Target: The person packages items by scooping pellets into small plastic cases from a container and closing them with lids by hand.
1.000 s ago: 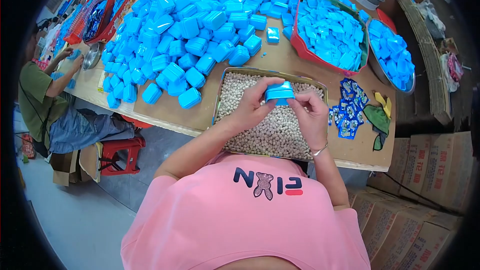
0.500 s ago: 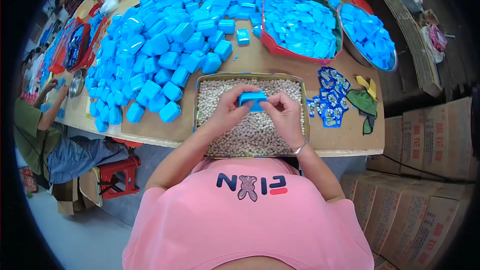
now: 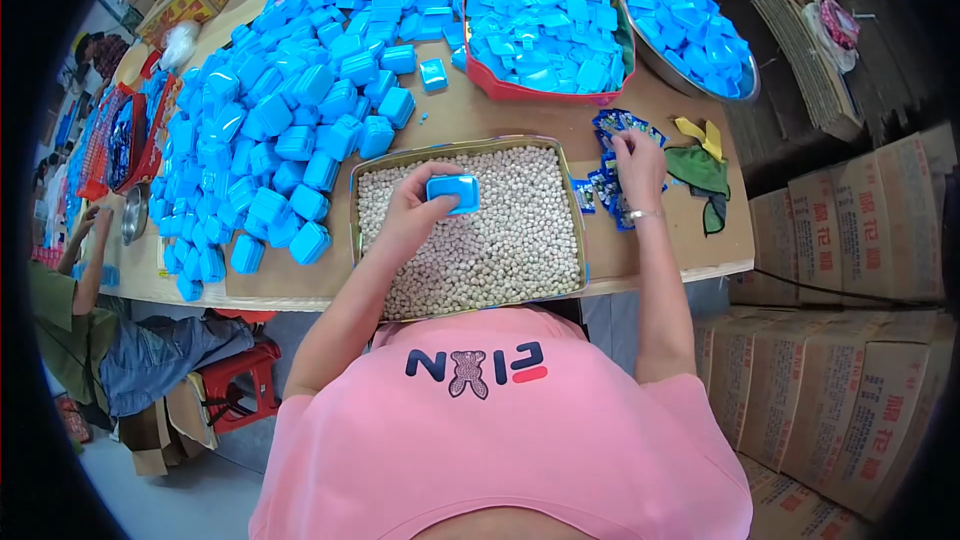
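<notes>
My left hand [image 3: 408, 214] is closed round a small blue plastic box [image 3: 455, 190], its thumb lying across the box's face. Below it is a wide rectangular tin [image 3: 357, 240] filled with small round pale balls [image 3: 480, 255] that look like beads or dried peas. My right hand [image 3: 641, 172] is over the small printed blue packets [image 3: 606, 185] to the right of the tin. Its fingers are bent and pressed together among them; whatever is between the fingertips is hidden.
A large heap of blue boxes [image 3: 265, 145] covers the left and back of the table. Behind the tin stand a red-sided container [image 3: 545, 92] and a metal bowl [image 3: 700, 90], both full of blue pieces. Green cloth [image 3: 700, 172] lies at right. Cartons [image 3: 850, 230] are stacked beside the table. Another person [image 3: 75, 290] sits left.
My right hand has left the blue box and moved right to the packets. My left hand keeps the box, now lower and further left in view. The whole view has shifted slightly.
</notes>
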A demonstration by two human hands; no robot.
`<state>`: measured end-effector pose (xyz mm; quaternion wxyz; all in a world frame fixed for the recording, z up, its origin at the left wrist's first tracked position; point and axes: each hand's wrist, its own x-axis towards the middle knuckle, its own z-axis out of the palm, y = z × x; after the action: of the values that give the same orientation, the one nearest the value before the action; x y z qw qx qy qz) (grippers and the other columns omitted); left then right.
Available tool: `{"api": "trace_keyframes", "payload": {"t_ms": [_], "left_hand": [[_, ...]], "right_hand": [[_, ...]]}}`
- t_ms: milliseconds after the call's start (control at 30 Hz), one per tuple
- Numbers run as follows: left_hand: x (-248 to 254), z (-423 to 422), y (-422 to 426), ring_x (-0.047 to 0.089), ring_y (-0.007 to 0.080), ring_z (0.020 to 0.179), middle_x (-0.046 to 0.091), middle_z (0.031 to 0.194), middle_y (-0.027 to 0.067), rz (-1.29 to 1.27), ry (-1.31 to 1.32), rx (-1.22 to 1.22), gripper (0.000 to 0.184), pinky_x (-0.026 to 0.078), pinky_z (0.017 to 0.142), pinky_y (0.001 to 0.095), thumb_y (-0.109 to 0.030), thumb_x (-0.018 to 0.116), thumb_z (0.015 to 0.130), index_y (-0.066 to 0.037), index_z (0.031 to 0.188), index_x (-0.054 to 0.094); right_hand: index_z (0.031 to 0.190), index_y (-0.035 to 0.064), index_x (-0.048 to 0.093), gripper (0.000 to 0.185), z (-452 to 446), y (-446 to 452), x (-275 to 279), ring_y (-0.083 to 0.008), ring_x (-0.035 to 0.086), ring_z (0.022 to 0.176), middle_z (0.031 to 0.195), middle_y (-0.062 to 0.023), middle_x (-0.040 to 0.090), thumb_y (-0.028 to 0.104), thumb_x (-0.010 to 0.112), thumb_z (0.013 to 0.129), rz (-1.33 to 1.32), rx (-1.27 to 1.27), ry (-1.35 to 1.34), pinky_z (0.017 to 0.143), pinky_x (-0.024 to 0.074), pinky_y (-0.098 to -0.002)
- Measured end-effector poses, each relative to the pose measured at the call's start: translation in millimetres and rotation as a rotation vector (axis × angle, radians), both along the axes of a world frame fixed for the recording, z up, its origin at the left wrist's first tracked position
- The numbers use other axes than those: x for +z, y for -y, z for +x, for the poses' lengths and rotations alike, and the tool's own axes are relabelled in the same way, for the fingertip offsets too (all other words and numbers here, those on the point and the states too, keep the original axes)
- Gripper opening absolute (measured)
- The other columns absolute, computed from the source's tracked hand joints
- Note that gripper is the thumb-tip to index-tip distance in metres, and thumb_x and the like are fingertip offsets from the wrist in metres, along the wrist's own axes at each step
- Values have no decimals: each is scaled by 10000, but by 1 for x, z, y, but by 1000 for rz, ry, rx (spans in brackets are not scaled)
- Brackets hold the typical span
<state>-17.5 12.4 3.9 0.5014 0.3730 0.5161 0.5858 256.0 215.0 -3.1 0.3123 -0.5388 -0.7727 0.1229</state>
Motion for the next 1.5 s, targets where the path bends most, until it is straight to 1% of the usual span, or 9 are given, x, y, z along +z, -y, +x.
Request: {"api": "trace_keyframes", "payload": {"t_ms": [67,267,400,467,833,1100,1200,1267,1500], "left_hand": [[-4,1,-3,613,116,862,617,981,40,15,-57,-59,314,530,712,264,-17,609,795,-44,1107,578],[-2,-4,3,603,101,850,612,983,34,-9,-105,-49,312,523,706,250,-21,612,801,-50,1109,575],[-1,-6,1,595,94,838,614,985,34,-26,-86,-5,310,505,702,239,-21,611,803,-48,1109,575],[0,-4,2,593,93,837,614,987,35,-36,-86,-2,310,500,700,238,-19,611,803,-47,1110,575],[1,0,3,572,73,808,605,935,13,11,-127,-34,304,484,688,231,-11,602,789,-51,1089,583],[7,1,5,587,86,802,615,929,30,27,-136,-10,297,507,660,253,-31,596,792,-48,1088,591],[12,1,7,613,118,892,617,1048,32,-51,48,-44,309,533,718,268,-47,607,810,-66,1118,588],[8,-5,7,634,169,929,619,1072,61,-89,109,-55,338,547,738,296,-67,610,825,-58,1159,561],[22,-6,10,612,227,1046,584,1161,98,-94,444,-219,500,519,818,307,-66,670,798,-31,1253,467]], "right_hand": [[878,46,676,159,3,-28,-19,-351,603,781,845,-156,640,170,636,787,320,116,119,708,483,-441],[876,49,667,140,1,-56,-22,-343,592,842,878,-151,631,144,595,802,114,149,425,747,477,-452],[877,33,665,151,4,-12,-3,-341,607,785,801,-156,640,154,607,806,232,82,183,695,482,-438],[942,9,659,227,6,28,9,-340,628,790,846,-171,658,164,666,776,-382,164,-99,703,488,-423],[926,-16,563,297,-5,76,-14,-399,593,816,816,-222,609,162,717,745,-129,150,293,721,475,-472],[925,-18,561,281,-2,66,-27,-365,611,725,759,-184,629,183,685,773,-391,129,17,658,468,-446],[920,-19,557,239,-1,68,-28,-372,605,719,744,-176,626,133,663,770,-416,175,110,657,469,-439],[908,-29,549,193,-1,80,1,-383,598,702,752,-174,625,61,638,761,-20,257,195,649,467,-447],[1004,-38,450,209,-9,75,9,-442,598,910,1023,-312,577,129,360,917,-281,256,619,708,482,-499]]}}
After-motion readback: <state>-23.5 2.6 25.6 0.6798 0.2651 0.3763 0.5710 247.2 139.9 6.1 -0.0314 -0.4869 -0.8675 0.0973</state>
